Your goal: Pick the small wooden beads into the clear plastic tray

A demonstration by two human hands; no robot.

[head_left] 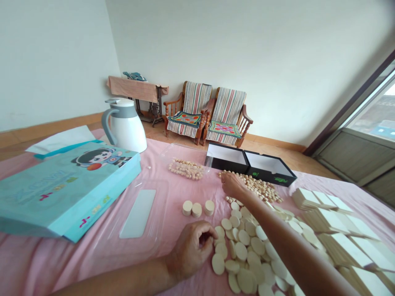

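My left hand [194, 248] rests on the pink cloth with its fingers curled, the fingertips beside a loose heap of pale round wooden discs [241, 250]. Whether anything is inside that curl I cannot make out. Further away, my right hand [233, 185] reaches down to the left end of a pile of small wooden beads [262, 188]. Its fingers are drawn together, and what they hold is hidden. Three short stacks of discs [196, 209] stand ahead of my left hand. Behind them a clear plastic tray [165, 154] contains beads in rows [186, 169].
Two black boxes with white insides [226, 153] stand behind the bead pile. Stacks of square wooden pieces [339, 222] fill the right side. At left are a clear plastic lid [154, 230], a turquoise box [68, 185] and a white jug [129, 129]. Two chairs [226, 111] stand beyond the table.
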